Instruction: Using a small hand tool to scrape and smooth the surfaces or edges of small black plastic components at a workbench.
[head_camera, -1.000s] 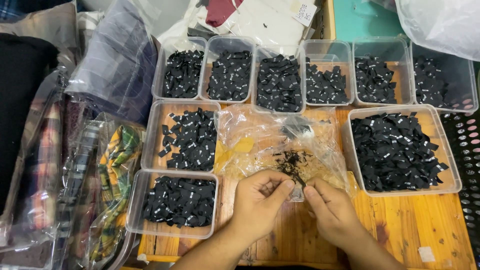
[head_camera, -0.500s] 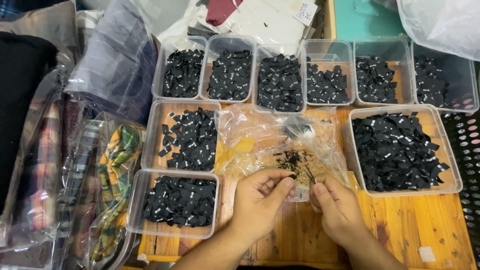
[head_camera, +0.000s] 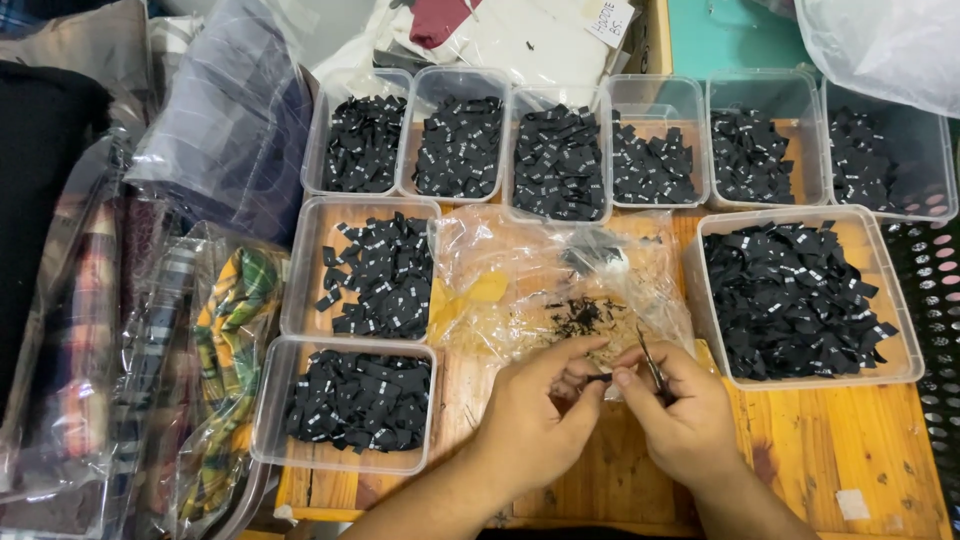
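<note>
Two hands meet over the wooden desk (head_camera: 830, 440): left hand (head_camera: 535, 415) pinches a tiny black label (head_camera: 597, 378), mostly hidden by fingertips; right hand (head_camera: 680, 410) grips thin snips (head_camera: 650, 362), partly concealed. Clear bag (head_camera: 560, 285) lies just beyond.

The hands (head_camera: 610, 415) hide a small dark piece (head_camera: 597, 378) between them.

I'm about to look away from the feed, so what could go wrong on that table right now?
1. The right hand holds small pointed snips close to the left hand fingers, so a nick seems possible.
2. The loose black scraps lie on a crinkled clear plastic bag and could scatter if it is nudged.
3. The bottom-left tub sits near the table edge and might slide off.
</note>
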